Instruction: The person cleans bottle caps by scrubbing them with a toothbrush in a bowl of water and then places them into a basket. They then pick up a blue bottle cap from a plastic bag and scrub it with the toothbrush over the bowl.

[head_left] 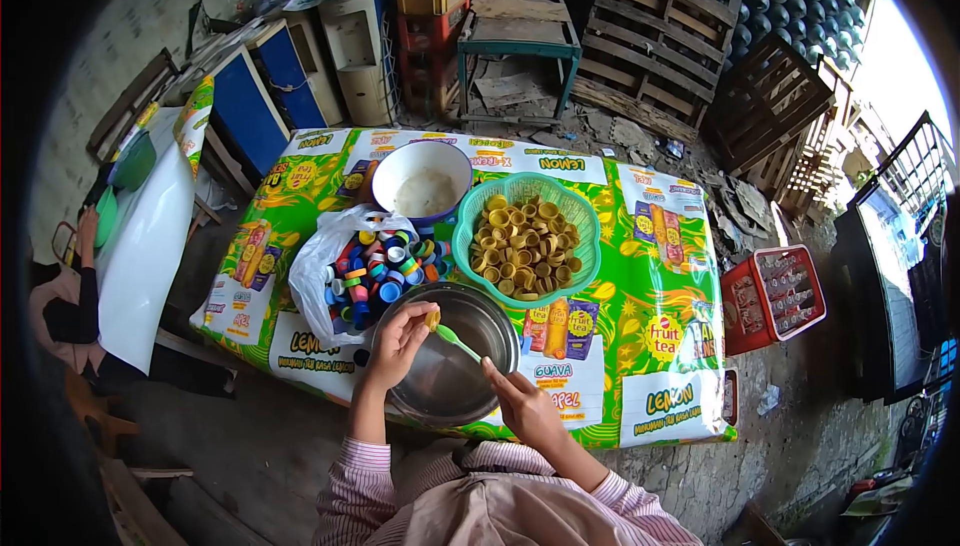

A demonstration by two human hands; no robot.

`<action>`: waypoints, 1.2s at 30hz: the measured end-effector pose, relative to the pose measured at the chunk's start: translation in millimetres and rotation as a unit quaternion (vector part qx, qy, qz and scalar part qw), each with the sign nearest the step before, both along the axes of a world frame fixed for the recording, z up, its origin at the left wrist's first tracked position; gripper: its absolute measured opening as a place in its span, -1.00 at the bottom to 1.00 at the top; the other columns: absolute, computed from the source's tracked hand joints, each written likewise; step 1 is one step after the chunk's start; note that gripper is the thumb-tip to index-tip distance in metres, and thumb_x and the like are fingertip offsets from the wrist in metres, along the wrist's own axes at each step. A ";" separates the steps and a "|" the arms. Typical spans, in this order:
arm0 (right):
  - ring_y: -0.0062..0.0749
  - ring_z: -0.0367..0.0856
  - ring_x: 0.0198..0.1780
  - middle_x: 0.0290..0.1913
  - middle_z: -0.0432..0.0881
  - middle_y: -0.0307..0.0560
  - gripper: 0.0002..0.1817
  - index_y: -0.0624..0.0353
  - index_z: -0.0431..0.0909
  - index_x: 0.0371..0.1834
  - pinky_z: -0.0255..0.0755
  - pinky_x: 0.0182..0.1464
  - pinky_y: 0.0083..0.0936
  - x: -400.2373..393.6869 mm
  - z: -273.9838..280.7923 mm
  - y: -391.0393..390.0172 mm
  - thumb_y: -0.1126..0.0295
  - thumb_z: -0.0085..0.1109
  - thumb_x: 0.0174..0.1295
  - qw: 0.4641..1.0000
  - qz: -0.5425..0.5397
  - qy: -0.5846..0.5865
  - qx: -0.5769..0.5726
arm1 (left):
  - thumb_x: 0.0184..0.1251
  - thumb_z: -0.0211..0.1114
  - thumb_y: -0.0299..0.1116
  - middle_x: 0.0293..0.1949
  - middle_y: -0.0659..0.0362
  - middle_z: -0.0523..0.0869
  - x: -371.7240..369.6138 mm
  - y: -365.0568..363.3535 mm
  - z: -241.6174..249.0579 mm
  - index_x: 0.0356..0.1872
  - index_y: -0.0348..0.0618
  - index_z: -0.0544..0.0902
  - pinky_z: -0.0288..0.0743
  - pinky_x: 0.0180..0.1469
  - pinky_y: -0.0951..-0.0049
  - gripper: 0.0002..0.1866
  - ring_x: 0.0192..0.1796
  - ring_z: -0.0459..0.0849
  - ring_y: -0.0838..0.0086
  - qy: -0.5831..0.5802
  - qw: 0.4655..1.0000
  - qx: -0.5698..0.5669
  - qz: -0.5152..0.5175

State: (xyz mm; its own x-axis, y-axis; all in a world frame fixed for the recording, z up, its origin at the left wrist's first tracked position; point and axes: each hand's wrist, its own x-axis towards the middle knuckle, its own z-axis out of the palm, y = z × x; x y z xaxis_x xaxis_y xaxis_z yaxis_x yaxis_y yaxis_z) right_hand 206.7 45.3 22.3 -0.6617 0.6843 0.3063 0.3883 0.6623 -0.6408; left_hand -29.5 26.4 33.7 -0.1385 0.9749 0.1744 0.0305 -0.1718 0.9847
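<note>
The right hand [522, 404] is nearest to the camera, at the near rim of a metal bowl [450, 358]. Its fingers are closed on the handle of a green toothbrush [455, 342], which points up and left over the bowl. The left hand [398, 341] is at the left edge of the same bowl. Its fingertips are pressed together on one yellow bottle cap [432, 319], and the head of the toothbrush touches this cap or is just beside it; I cannot tell which.

The bowl stands on a table covered with a printed green and yellow sheet [640, 296]. Behind the bowl on the left, a white plastic bag [320, 266] lies open with many caps of mixed colours [385, 266] in it. On the right of the bag stands a green basket [480, 208] full of yellow caps [525, 246]. Farther back is a white basin [392, 171] with cloudy liquid. At the far left another person [60, 301] sits low, and wooden pallets [660, 26] are stacked at the back.
</note>
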 end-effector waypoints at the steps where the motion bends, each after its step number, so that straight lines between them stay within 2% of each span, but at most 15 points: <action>1: -0.13 0.49 -0.61 -0.44 0.41 -0.06 -0.26 -0.11 0.15 0.39 0.45 -0.56 -0.26 3.0 0.0 -0.6 0.55 0.06 0.06 1.000 -0.003 0.006 -0.001 | 0.37 0.06 -0.53 0.08 0.12 0.51 0.6 -0.8 -1.0 0.10 -0.32 0.42 0.30 0.23 0.50 -0.70 0.15 0.48 0.50 -0.001 1.000 0.002 0.000; 10: -0.14 0.52 -0.58 -0.42 0.45 -0.07 -0.26 -0.10 0.19 0.37 0.46 -0.55 -0.28 -1.8 0.9 5.7 0.58 0.07 0.04 1.000 -0.011 -0.001 0.015 | 0.38 0.05 -0.52 0.09 0.12 0.51 5.1 -3.6 -0.9 0.11 -0.33 0.41 0.31 0.22 0.49 -0.70 0.16 0.47 0.48 -0.025 1.000 -0.009 -0.003; 14: -0.22 0.48 -0.58 -0.51 0.43 -0.10 -0.39 -0.04 0.28 0.32 0.41 -0.54 -0.29 4.2 0.6 -1.9 0.55 0.07 0.14 0.999 -0.019 -0.045 0.000 | 0.36 0.06 -0.54 0.08 0.12 0.50 6.6 -6.3 -5.2 0.10 -0.33 0.42 0.33 0.22 0.49 -0.70 0.18 0.46 0.47 -0.022 1.000 -0.014 -0.001; 16: -0.22 0.49 -0.58 -0.51 0.43 -0.10 -0.39 -0.05 0.28 0.32 0.42 -0.54 -0.29 14.0 -1.0 -2.4 0.55 0.07 0.14 0.998 -0.021 -0.054 -0.002 | 0.32 0.10 -0.57 0.05 0.12 0.50 9.2 -10.0 -10.0 0.09 -0.29 0.43 0.35 0.21 0.47 -0.69 0.17 0.46 0.46 0.030 0.999 -0.016 0.034; 17: -0.22 0.49 -0.58 -0.51 0.44 -0.11 -0.39 -0.07 0.28 0.32 0.42 -0.55 -0.29 18.7 -2.1 -2.0 0.54 0.07 0.14 0.997 -0.020 -0.075 -0.006 | 0.28 0.13 -0.56 0.02 0.06 0.49 5.5 -10.5 -9.9 0.08 -0.27 0.44 0.38 0.17 0.41 -0.66 0.13 0.50 0.32 0.156 0.987 -0.001 0.034; 18: -0.22 0.50 -0.58 -0.50 0.44 -0.12 -0.38 -0.09 0.27 0.33 0.42 -0.56 -0.29 22.8 -2.9 -1.5 0.52 0.07 0.14 0.995 -0.019 -0.096 -0.010 | 0.28 0.13 -0.56 0.02 0.06 0.49 5.5 -12.8 -5.5 0.08 -0.27 0.44 0.38 0.17 0.41 -0.66 0.13 0.50 0.32 0.155 0.987 -0.001 0.032; 20: -0.23 0.51 -0.58 -0.50 0.45 -0.14 -0.38 -0.10 0.26 0.33 0.42 -0.57 -0.30 28.4 24.9 -1.5 0.51 0.07 0.15 0.991 -0.021 -0.130 -0.013 | 0.23 0.15 -0.56 -0.03 0.02 0.50 6.6 -16.9 10.2 0.07 -0.25 0.45 0.38 0.11 0.33 -0.65 0.08 0.51 0.20 0.389 0.920 -0.042 0.032; 21: -0.24 0.53 -0.59 -0.47 0.48 -0.14 -0.36 -0.12 0.25 0.34 0.44 -0.59 -0.33 30.6 44.1 -2.4 0.51 0.06 0.12 0.992 -0.024 -0.126 0.001 | 0.24 0.13 -0.52 0.00 -0.03 0.47 10.8 -17.8 33.4 0.07 -0.25 0.44 0.40 0.06 0.24 -0.65 0.04 0.47 0.03 0.386 0.921 -0.001 0.048; 24: -0.30 0.53 -0.61 -0.45 0.50 -0.17 -0.33 -0.11 0.29 0.32 0.43 -0.61 -0.37 36.0 80.2 -6.2 0.54 0.09 0.06 0.993 -0.037 -0.111 0.017 | 0.19 0.16 -0.58 -0.05 -0.01 0.51 16.7 -24.3 78.3 0.01 -0.25 0.48 0.42 0.04 0.27 -0.67 0.01 0.52 0.11 0.377 0.919 0.073 0.094; 27: -0.36 0.49 -0.61 -0.47 0.47 -0.20 -0.32 -0.09 0.33 0.30 0.38 -0.61 -0.39 31.9 53.9 -3.0 0.58 0.16 0.02 0.995 -0.057 0.054 0.065 | 0.19 0.15 -0.59 -0.07 -0.01 0.52 23.7 -23.0 57.3 -0.04 -0.25 0.50 0.43 0.01 0.28 -0.72 -0.02 0.54 0.12 0.370 0.908 0.092 0.173; 28: -0.30 0.51 -0.62 -0.45 0.50 -0.17 -0.35 -0.14 0.30 0.31 0.39 -0.63 -0.37 28.6 36.5 -0.3 0.53 0.12 0.09 0.998 -0.052 -0.001 0.045 | 0.20 0.15 -0.58 -0.08 -0.01 0.52 26.2 -21.2 31.2 -0.05 -0.26 0.50 0.43 0.00 0.28 -0.72 -0.02 0.54 0.13 0.373 0.907 0.072 0.181; 30: -0.24 0.53 -0.63 -0.42 0.52 -0.16 -0.38 -0.21 0.25 0.33 0.41 -0.65 -0.35 27.0 7.0 0.9 0.47 0.06 0.15 0.978 -0.045 -0.205 0.016 | 0.22 0.15 -0.54 -0.11 -0.02 0.48 27.3 -25.6 -3.7 -0.03 -0.26 0.49 0.46 -0.06 0.24 -0.73 -0.08 0.55 0.07 0.431 0.893 -0.129 -0.009; 32: -0.26 0.53 -0.64 -0.40 0.53 -0.19 -0.36 -0.26 0.23 0.35 0.41 -0.66 -0.35 37.2 10.2 -2.3 0.44 0.06 0.16 0.987 -0.043 -0.148 0.044 | 0.20 0.17 -0.54 -0.11 -0.02 0.51 39.4 -33.9 -5.2 -0.07 -0.28 0.50 0.42 0.00 0.24 -0.74 -0.03 0.52 0.07 0.349 0.932 -0.074 0.061; 34: -0.31 0.52 -0.65 -0.42 0.52 -0.21 -0.35 -0.24 0.26 0.34 0.40 -0.66 -0.38 41.6 37.7 -3.4 0.46 0.10 0.11 0.992 -0.062 -0.104 0.041 | 0.22 0.16 -0.53 -0.09 -0.02 0.50 46.2 -38.7 40.4 -0.05 -0.26 0.51 0.47 -0.05 0.24 -0.74 -0.08 0.55 0.04 0.366 0.925 -0.052 0.085; 36: -0.34 0.51 -0.66 -0.45 0.51 -0.24 -0.34 -0.22 0.30 0.31 0.39 -0.67 -0.39 41.4 55.2 0.6 0.49 0.11 0.08 0.994 -0.064 -0.071 0.048 | 0.21 0.17 -0.53 -0.09 -0.03 0.50 46.7 -38.7 60.8 -0.04 -0.26 0.50 0.46 -0.04 0.25 -0.73 -0.07 0.54 0.02 0.359 0.916 0.077 0.163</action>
